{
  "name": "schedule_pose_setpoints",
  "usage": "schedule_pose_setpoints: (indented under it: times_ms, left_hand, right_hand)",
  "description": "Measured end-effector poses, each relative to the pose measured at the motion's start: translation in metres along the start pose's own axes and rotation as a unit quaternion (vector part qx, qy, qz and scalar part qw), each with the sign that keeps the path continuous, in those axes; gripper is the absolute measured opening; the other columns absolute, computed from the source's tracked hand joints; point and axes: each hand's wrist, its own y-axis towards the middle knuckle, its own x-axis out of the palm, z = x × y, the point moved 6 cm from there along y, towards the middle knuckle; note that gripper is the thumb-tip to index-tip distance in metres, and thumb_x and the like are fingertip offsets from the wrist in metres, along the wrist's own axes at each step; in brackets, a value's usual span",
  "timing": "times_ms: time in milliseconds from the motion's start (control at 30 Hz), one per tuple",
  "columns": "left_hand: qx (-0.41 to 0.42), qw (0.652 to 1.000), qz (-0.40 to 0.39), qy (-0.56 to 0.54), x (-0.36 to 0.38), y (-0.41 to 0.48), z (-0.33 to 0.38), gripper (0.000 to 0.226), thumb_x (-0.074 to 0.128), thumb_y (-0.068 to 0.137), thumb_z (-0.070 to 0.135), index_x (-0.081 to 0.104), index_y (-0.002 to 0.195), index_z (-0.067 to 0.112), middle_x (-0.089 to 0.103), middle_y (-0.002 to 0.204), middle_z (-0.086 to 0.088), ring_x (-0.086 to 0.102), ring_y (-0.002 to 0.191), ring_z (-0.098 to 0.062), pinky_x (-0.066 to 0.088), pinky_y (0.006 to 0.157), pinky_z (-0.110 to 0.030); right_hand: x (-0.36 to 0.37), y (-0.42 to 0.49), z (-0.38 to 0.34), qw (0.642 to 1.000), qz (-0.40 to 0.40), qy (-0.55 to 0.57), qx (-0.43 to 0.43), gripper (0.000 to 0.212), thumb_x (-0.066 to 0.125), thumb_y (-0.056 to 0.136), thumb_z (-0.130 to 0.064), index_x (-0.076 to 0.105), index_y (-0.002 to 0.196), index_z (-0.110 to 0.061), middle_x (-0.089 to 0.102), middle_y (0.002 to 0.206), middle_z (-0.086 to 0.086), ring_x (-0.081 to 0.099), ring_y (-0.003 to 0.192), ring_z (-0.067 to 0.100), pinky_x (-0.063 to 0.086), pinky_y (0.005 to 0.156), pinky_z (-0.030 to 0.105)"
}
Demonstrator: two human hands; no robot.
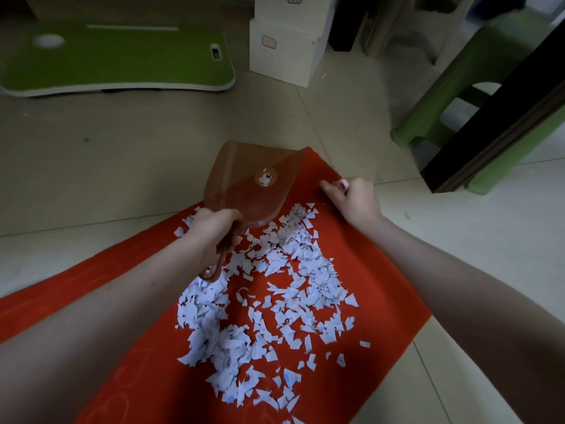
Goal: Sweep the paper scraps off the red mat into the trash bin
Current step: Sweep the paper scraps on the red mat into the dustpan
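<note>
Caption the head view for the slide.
Left hand grips brown dustpan by paper scraps on red mat; right hand holds the mat's edge.

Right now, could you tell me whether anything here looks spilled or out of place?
Yes: torn paper scraps lie strewn across the red mat. The left hand grips a dustpan by its handle, but no trash bin is in view.
</note>
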Motion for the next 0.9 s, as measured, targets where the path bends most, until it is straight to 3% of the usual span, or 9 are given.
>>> schedule_pose_setpoints:
  times_ms: [100, 200, 300, 367, 500, 600, 667, 800, 900]
  left_hand:
    - [0.004, 1.000, 0.001, -0.004, -0.005, 0.005, 0.003, 0.016, 0.055, 0.090, 0.009, 0.053, 0.076, 0.002, 0.053, 0.061, -0.010, 0.044, 0.035, -0.014, 0.036, 0.040, -0.021]
    - [0.003, 1.000, -0.003, -0.020, -0.009, 0.010, 0.007, 0.015, 0.055, 0.090, 0.009, 0.054, 0.078, 0.001, 0.054, 0.062, -0.011, 0.043, 0.032, -0.013, 0.036, 0.036, -0.018]
    - [0.003, 1.000, -0.003, -0.020, -0.009, 0.014, 0.012, 0.016, 0.055, 0.091, 0.009, 0.055, 0.077, 0.002, 0.053, 0.059, -0.010, 0.043, 0.034, -0.014, 0.037, 0.036, -0.017]
    - [0.002, 1.000, -0.007, -0.022, -0.007, 0.015, 0.014, 0.015, 0.055, 0.091, 0.010, 0.055, 0.077, 0.002, 0.054, 0.060, -0.010, 0.044, 0.036, -0.014, 0.037, 0.037, -0.018]
    - [0.003, 1.000, -0.012, -0.029, -0.003, 0.017, 0.016, 0.014, 0.055, 0.090, 0.009, 0.055, 0.079, 0.002, 0.055, 0.061, -0.011, 0.045, 0.039, -0.015, 0.038, 0.040, -0.022]
    - [0.003, 0.999, -0.016, -0.028, -0.001, 0.018, 0.014, 0.017, 0.056, 0.090, 0.010, 0.056, 0.076, 0.001, 0.055, 0.059, -0.009, 0.044, 0.038, -0.015, 0.037, 0.044, -0.024]
    - [-0.005, 0.999, -0.025, -0.033, -0.001, 0.019, 0.013, 0.016, 0.055, 0.091, 0.010, 0.055, 0.077, 0.002, 0.055, 0.060, -0.010, 0.044, 0.039, -0.015, 0.037, 0.046, -0.025]
    - [-0.012, 0.999, -0.028, -0.036, -0.006, 0.025, 0.013, 0.014, 0.055, 0.092, 0.011, 0.056, 0.081, 0.002, 0.055, 0.061, -0.009, 0.044, 0.039, -0.014, 0.037, 0.042, -0.022]
    - [-0.015, 0.999, -0.016, -0.039, -0.011, 0.029, 0.014, 0.014, 0.055, 0.091, 0.013, 0.056, 0.080, 0.004, 0.054, 0.060, -0.008, 0.042, 0.034, -0.012, 0.036, 0.038, -0.019]
  right_hand:
    - [0.000, -0.013, -0.017, 0.997, -0.058, 0.024, -0.041, 0.032, 0.060, 0.090, -0.036, 0.072, 0.074, -0.011, 0.067, 0.063, 0.009, 0.055, 0.050, 0.016, 0.040, 0.052, 0.032]
    - [-0.031, -0.021, -0.025, 0.994, -0.033, 0.096, -0.044, 0.015, 0.063, 0.090, -0.022, 0.076, 0.087, -0.013, 0.071, 0.069, 0.008, 0.051, 0.048, -0.001, 0.037, 0.048, 0.023]
    - [-0.053, -0.010, -0.027, 0.996, 0.013, 0.071, -0.058, 0.016, 0.065, 0.089, -0.022, 0.076, 0.089, -0.010, 0.073, 0.076, 0.014, 0.067, 0.068, 0.022, 0.044, 0.058, 0.033]
    - [-0.048, 0.007, -0.024, 0.998, 0.014, 0.033, -0.054, 0.019, 0.066, 0.088, -0.022, 0.075, 0.086, -0.006, 0.072, 0.078, 0.021, 0.067, 0.078, 0.035, 0.049, 0.063, 0.039]
    - [-0.019, 0.020, -0.017, 0.999, -0.034, -0.002, -0.034, 0.030, 0.065, 0.088, -0.029, 0.072, 0.087, 0.000, 0.071, 0.078, 0.020, 0.067, 0.078, 0.034, 0.044, 0.064, 0.035]
    - [0.003, 0.000, -0.033, 0.991, -0.113, 0.013, -0.065, 0.031, 0.062, 0.088, -0.037, 0.074, 0.085, -0.008, 0.073, 0.075, 0.009, 0.066, 0.070, 0.025, 0.043, 0.060, 0.031]
    - [0.008, -0.018, -0.045, 0.984, -0.147, 0.045, -0.089, 0.016, 0.065, 0.087, -0.031, 0.075, 0.087, -0.018, 0.073, 0.076, -0.003, 0.066, 0.067, 0.013, 0.045, 0.060, 0.027]
    - [-0.024, -0.028, -0.051, 0.982, -0.126, 0.095, -0.102, 0.010, 0.069, 0.086, -0.020, 0.072, 0.089, -0.029, 0.067, 0.069, -0.029, 0.064, 0.069, -0.007, 0.048, 0.064, 0.015]
    - [-0.042, -0.015, -0.055, 0.986, -0.093, 0.070, -0.122, 0.010, 0.070, 0.085, -0.018, 0.075, 0.093, -0.018, 0.068, 0.074, -0.017, 0.057, 0.060, -0.017, 0.038, 0.055, 0.006]
